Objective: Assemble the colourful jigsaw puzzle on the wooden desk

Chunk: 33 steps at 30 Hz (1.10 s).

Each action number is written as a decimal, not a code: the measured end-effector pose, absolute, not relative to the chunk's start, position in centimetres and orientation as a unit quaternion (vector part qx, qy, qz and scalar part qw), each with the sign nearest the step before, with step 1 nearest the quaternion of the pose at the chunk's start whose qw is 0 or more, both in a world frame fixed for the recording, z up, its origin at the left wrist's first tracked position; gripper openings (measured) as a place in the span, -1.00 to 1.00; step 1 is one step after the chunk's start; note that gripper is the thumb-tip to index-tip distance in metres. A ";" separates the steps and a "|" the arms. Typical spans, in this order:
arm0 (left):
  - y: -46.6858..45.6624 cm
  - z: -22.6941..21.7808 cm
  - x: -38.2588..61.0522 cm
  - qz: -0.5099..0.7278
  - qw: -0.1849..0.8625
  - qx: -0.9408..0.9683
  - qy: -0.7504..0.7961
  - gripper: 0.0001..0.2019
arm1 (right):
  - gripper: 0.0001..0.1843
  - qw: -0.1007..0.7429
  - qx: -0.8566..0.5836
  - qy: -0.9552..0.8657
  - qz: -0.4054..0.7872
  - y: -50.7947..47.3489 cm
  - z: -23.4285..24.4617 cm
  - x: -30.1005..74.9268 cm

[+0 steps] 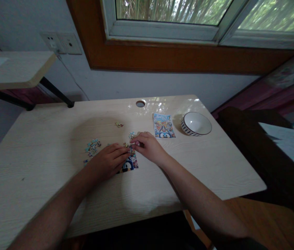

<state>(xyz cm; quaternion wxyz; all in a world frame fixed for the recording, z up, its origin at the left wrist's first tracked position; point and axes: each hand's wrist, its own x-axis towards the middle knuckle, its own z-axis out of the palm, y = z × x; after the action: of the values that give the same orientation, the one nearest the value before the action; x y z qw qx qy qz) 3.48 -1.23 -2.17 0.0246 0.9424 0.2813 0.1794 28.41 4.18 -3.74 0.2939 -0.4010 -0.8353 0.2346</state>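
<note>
A partly joined jigsaw puzzle [134, 161] lies on the table in front of me, with a dark blue cartoon figure along its lower part. My left hand [112, 159] rests flat over the puzzle's left side, fingers stretched out, and hides much of it. At the puzzle's upper right edge, my right hand [147, 146] pinches a small jigsaw piece between thumb and fingers; the fingers mostly cover it. Loose jigsaw pieces [93, 147] are heaped left of my left hand. A small group of pieces [119, 124] sits farther back, and another piece [131, 135] lies just above my fingertips.
A colourful picture card [164, 125] lies to the right, beside a white bowl [197, 124] with dark stripes. The pale wooden table [45, 194] has a round hole [140, 103] at its back edge. A raised shelf [19, 71] stands back left, below wall sockets.
</note>
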 end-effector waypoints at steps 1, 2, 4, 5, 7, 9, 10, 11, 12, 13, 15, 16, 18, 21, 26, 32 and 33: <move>-1.2 -2.2 3.5 0.177 0.027 0.942 0.284 -0.65 | -0.84 0.294 -0.401 -0.836 0.232 4.2 -3.8 28.4; -1.3 -2.2 3.5 0.176 0.030 0.942 0.285 -0.65 | -0.85 0.294 -0.401 -0.836 0.230 4.1 -3.8 28.4; -1.3 -2.2 3.5 0.180 0.033 0.940 0.288 -0.65 | -0.86 0.295 -0.400 -0.838 0.226 4.1 -3.8 28.3; -1.3 -2.2 3.5 0.182 0.034 0.939 0.289 -0.65 | -0.86 0.294 -0.400 -0.838 0.225 4.1 -3.8 28.3; -1.3 -2.2 3.5 0.184 0.032 0.939 0.288 -0.63 | -0.87 0.292 -0.401 -0.838 0.226 4.1 -3.7 28.4; -1.3 -2.3 3.4 0.178 0.030 0.941 0.287 -0.61 | -0.87 0.290 -0.402 -0.838 0.228 4.0 -3.7 28.4; -1.3 -2.4 3.4 0.175 0.029 0.941 0.287 -0.60 | -0.87 0.290 -0.403 -0.838 0.228 4.0 -3.6 28.4; -1.3 -2.4 3.4 0.172 0.028 0.942 0.288 -0.60 | -0.87 0.290 -0.403 -0.838 0.229 4.0 -3.6 28.4; -1.3 -2.4 3.4 0.169 0.027 0.942 0.289 -0.59 | -0.87 0.290 -0.403 -0.838 0.228 4.0 -3.6 28.4; -1.3 -2.5 3.3 0.166 0.025 0.942 0.289 -0.59 | -0.87 0.289 -0.403 -0.838 0.228 4.0 -3.6 28.4; -1.3 -2.5 3.3 0.165 0.022 0.943 0.288 -0.60 | -0.88 0.289 -0.403 -0.838 0.228 4.0 -3.7 28.4; -1.3 -2.5 3.3 0.166 0.022 0.943 0.286 -0.61 | -0.88 0.289 -0.403 -0.838 0.227 4.1 -3.8 28.4; -1.3 -2.4 3.3 0.170 0.022 0.944 0.282 -0.62 | -0.88 0.289 -0.403 -0.839 0.225 4.1 -3.9 28.4; -1.2 -2.2 3.4 0.172 0.024 0.944 0.282 -0.61 | -0.88 0.287 -0.401 -0.841 0.224 4.2 -4.0 28.4; -1.2 -2.1 3.5 0.171 0.027 0.945 0.277 -0.61 | -0.87 0.282 -0.402 -0.842 0.224 4.2 -3.8 28.4; -1.1 -2.0 3.5 0.176 0.028 0.945 0.272 -0.60 | -0.89 0.280 -0.401 -0.844 0.222 4.2 -3.9 28.4; -1.1 -1.9 3.5 0.175 0.029 0.945 0.273 -0.60 | -0.89 0.280 -0.401 -0.844 0.222 4.2 -3.9 28.4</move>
<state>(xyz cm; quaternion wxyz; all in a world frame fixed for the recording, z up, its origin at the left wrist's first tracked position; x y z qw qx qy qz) 3.49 -1.13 -1.94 0.0291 0.9455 0.2729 0.1753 28.36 4.22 -3.93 0.2800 -0.4008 -0.8437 0.2216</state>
